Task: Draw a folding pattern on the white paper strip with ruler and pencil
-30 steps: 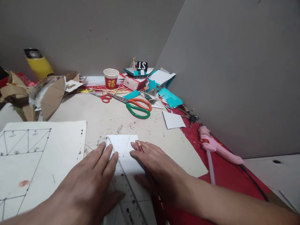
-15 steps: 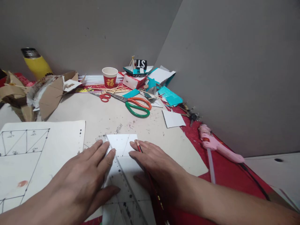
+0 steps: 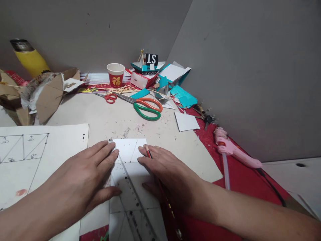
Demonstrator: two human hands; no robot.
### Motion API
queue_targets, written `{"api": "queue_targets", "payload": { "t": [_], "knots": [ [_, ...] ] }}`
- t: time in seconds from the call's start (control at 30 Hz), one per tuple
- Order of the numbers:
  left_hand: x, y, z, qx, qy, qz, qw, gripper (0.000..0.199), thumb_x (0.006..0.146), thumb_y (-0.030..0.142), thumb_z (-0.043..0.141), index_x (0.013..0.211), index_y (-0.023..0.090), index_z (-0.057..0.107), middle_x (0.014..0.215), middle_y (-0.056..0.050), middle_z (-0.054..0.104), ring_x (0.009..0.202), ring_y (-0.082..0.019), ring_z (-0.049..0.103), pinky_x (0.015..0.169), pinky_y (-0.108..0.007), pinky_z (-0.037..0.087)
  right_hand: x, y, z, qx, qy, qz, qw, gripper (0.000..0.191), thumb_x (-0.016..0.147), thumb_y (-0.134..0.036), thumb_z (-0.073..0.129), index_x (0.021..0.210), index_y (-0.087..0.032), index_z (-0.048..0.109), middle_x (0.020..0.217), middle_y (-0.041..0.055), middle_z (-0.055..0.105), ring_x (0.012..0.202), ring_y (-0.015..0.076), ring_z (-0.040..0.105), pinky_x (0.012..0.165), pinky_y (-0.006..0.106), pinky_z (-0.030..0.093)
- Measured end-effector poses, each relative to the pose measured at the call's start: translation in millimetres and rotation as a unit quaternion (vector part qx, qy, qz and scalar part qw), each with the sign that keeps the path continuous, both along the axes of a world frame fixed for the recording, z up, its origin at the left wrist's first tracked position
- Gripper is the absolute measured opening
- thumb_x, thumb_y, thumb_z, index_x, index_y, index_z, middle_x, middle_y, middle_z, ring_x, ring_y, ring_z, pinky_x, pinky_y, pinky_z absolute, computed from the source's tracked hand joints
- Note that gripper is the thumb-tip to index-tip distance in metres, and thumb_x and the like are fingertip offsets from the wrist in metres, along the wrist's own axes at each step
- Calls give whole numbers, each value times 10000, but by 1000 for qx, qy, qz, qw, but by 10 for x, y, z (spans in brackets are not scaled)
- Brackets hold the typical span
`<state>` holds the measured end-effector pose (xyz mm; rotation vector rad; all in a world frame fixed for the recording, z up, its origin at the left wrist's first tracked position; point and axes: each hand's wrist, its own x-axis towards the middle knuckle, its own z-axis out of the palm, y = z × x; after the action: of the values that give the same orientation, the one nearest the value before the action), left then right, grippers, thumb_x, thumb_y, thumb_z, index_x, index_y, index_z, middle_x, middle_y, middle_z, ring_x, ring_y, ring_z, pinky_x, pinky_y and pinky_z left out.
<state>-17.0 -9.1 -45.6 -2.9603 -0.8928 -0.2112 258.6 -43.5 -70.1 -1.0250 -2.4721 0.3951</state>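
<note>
A clear plastic ruler (image 3: 130, 182) lies slantwise across a white sheet of paper or card (image 3: 125, 150) marked with pencil lines. My left hand (image 3: 91, 174) rests flat over the ruler's upper left part, fingers stretched and thumb spread apart. My right hand (image 3: 168, 174) holds a dark red and black pencil (image 3: 164, 190), its tip pointing up near the sheet's top right corner. That hand rests on the sheet's right edge, and its lower fingers are partly hidden.
Left lies a drawing sheet (image 3: 57, 144) with triangle diagrams. Behind are large scissors (image 3: 149, 107), small red scissors (image 3: 110, 98), a paper cup (image 3: 116, 75) and cardboard scraps (image 3: 51, 100). A pink glue gun (image 3: 233, 152) lies right. A yellow bottle (image 3: 31, 62) stands back left.
The view has shifted slightly, so most things sit a little higher in the picture. My left thumb and fingers have moved slightly over the ruler. The pencil stays in my right hand.
</note>
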Motion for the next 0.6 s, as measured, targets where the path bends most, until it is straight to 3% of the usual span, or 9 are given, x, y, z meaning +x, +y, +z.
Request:
{"api": "queue_targets", "payload": {
  "t": [0.33, 0.6],
  "knots": [
    [37, -90, -76, 10, -35, 44, 998, 614, 953, 540, 508, 1309, 51, 615, 1328, -253, 651, 1230, -405, 623, 928, -524, 602, 2, -3, 5, -21, -17, -3, 1000, 403, 895, -185, 584, 1290, -157, 505, 1399, 239, 583, 1334, 351, 536, 1099, 606, 444],
    [73, -81, -38, 47, -26, -4, 999, 538, 993, 455, 458, 1232, 13, 650, 1253, -288, 675, 1163, -443, 659, 871, -561, 620, -5, -3, 8, -18, -24, -5, 1000, 384, 894, -179, 584, 1270, -116, 538, 1398, 257, 586, 1327, 374, 542, 1101, 599, 453]
  ]
}}
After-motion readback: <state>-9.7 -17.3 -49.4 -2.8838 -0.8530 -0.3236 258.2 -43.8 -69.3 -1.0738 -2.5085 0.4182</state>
